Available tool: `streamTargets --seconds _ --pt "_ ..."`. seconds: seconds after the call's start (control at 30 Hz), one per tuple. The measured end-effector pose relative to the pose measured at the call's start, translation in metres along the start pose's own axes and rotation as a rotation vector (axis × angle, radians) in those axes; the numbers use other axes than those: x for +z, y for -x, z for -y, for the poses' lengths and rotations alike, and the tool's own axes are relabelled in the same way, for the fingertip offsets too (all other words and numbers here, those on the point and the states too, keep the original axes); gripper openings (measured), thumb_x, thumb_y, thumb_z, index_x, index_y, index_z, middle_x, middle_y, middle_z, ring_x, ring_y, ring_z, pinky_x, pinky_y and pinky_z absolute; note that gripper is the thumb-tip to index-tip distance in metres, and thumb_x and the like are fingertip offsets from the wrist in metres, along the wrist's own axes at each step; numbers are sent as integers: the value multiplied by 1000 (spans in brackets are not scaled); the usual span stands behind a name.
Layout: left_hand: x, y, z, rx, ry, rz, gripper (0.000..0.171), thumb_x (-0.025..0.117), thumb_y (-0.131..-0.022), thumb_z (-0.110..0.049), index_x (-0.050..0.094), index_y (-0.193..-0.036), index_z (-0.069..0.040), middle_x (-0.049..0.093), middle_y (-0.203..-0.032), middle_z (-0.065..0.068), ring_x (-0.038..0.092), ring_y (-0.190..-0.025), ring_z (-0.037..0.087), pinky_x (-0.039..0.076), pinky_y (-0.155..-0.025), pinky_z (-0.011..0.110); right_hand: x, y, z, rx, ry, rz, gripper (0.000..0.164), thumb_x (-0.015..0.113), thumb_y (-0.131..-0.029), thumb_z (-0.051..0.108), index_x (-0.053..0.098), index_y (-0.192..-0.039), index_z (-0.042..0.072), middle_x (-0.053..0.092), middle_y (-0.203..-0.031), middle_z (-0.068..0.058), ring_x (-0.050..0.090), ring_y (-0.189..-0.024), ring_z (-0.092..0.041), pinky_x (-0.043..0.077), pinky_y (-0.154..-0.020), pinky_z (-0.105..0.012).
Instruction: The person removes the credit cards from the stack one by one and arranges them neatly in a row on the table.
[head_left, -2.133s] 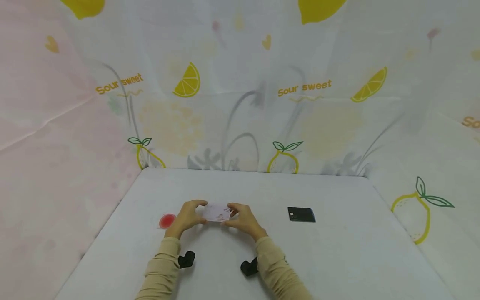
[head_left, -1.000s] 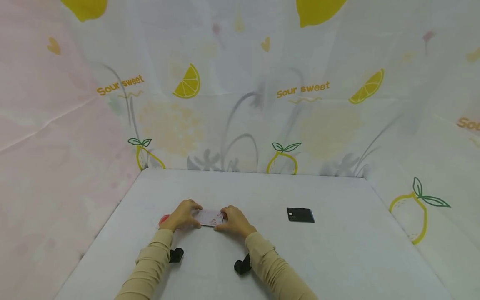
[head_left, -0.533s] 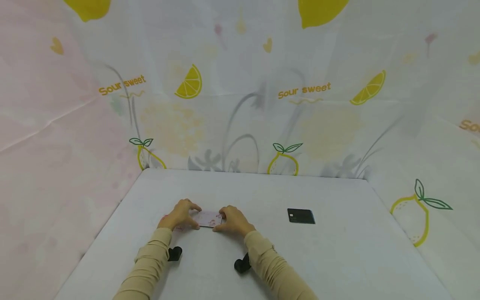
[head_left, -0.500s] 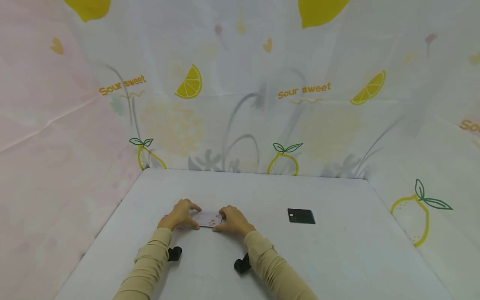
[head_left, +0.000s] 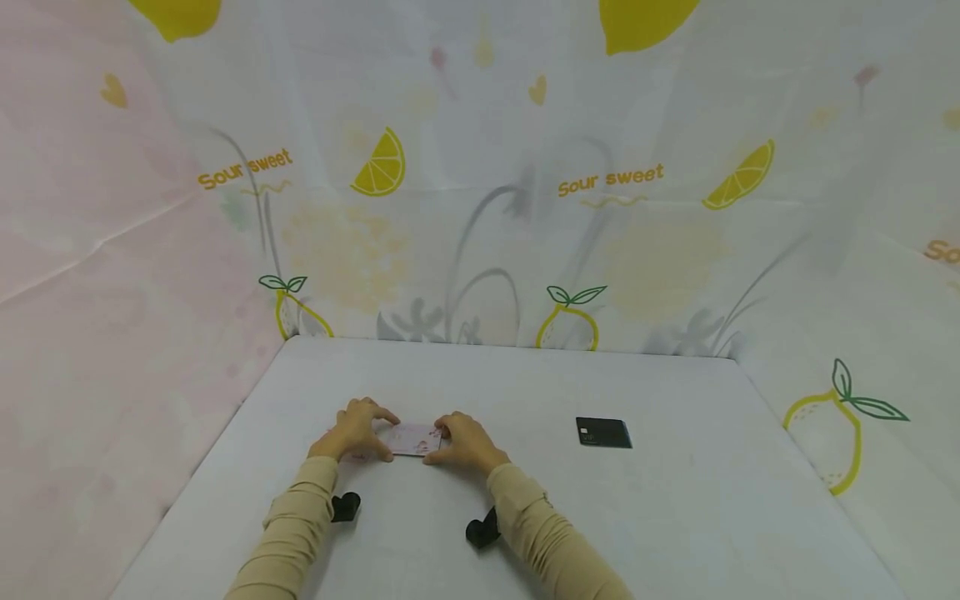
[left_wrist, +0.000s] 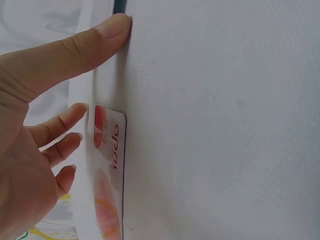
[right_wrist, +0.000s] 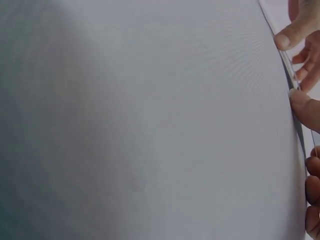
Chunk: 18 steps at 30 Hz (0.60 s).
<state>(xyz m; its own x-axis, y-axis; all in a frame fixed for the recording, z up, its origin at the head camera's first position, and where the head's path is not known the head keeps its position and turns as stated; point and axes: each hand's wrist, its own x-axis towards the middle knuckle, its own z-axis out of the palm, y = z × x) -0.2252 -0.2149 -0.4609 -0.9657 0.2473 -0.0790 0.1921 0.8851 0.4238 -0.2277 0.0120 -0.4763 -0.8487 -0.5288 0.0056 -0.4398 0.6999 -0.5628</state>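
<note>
A pale pink card with a reddish floral print lies flat on the white table between both hands in the head view. My left hand is at its left end, thumb and index finger spread apart. In the left wrist view the left thumb touches the tabletop and the other fingers are spread, holding nothing. At the card's right end, my right hand pinches it between thumb and index finger. Under the left hand lies a red-and-white card with red lettering, mostly hidden in the head view.
A black card with a chip lies right of the hands on the white table. Dark wrist mounts sit below the forearms. Lemon-printed fabric stands behind and at both sides.
Both hands moved the pink card left and toward me, setting it down beside the red-and-white card. The left hand has since drawn slightly further left, its thumb and index finger parting.
</note>
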Motion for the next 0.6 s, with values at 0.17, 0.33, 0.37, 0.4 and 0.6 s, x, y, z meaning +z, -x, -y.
streamTargets --seconds 0.17,0.33,0.37,0.4,0.6 --pt "-3 6 3 0 36 11 54 90 -55 -24 72 -105 -16 52 -117 19 42 -110 43 35 -84 58 2 2 3 12 15 1 58 81 -72 37 63 -116 5 58 -92 -1 55 -83 -14 47 -75 -26" --pt "-4 8 5 5 52 14 52 90 -55 -22 73 -104 -16 53 -116 19 43 -109 43 35 -85 59 4 3 4 7 7 1 59 81 -71 38 63 -116 4 57 -92 0 54 -83 -13 47 -75 -25" --pt "-4 7 6 9 48 14 51 90 -55 -22 73 -103 -16 53 -115 19 44 -109 43 35 -85 59 4 3 4 4 10 -1 59 81 -71 38 63 -116 4 57 -92 0 54 -83 -12 47 -75 -25" --pt "-5 7 6 22 43 13 51 90 -55 -22 73 -103 -15 54 -114 19 45 -108 43 36 -85 60 4 3 4 -3 13 -5 59 81 -71 38 63 -116 4 57 -92 0 53 -82 -12 47 -74 -25" --pt "-7 5 7 34 49 15 50 91 -54 -20 73 -101 -15 56 -112 19 48 -106 44 37 -86 62 5 2 6 -25 46 -22 60 80 -72 40 63 -116 3 57 -94 -1 52 -81 -11 46 -74 -24"
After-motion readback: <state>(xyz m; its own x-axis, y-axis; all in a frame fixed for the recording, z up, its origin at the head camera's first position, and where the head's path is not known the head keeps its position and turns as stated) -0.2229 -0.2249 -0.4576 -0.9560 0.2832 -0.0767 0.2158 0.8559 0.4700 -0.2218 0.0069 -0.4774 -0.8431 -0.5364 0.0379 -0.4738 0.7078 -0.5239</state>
